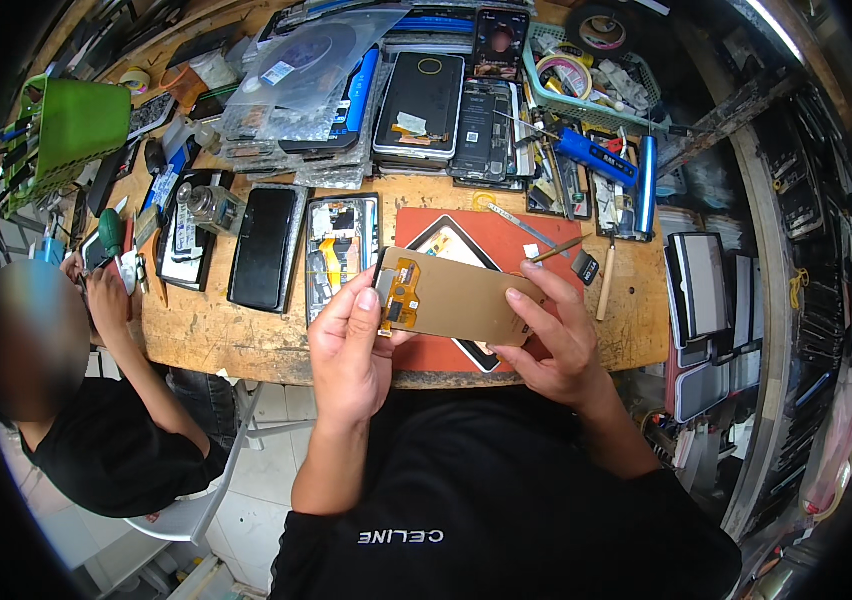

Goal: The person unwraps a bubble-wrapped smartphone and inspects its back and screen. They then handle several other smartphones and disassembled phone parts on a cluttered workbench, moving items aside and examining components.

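Observation:
A phone screen panel (461, 298) is held up in both hands, its brown back facing me and an orange flex cable (404, 292) at its left end. My left hand (351, 335) grips that end, thumb on top near the cable. At the opposite end, my right hand (556, 340) has its fingers and thumb on the panel's edges. Underneath, a white-edged phone frame (476, 357) lies tilted on a red mat (421, 357), mostly covered by the panel. Just left of the mat sits an opened phone (330, 225) with its inner parts exposed.
Left of the opened phone lies a black phone (264, 248), beside a glass bottle (214, 208). Stacked phones and parts (420, 105) line the back. A blue screwdriver (596, 157) and a teal basket (586, 95) are at back right. Another person (116, 440) sits at the left.

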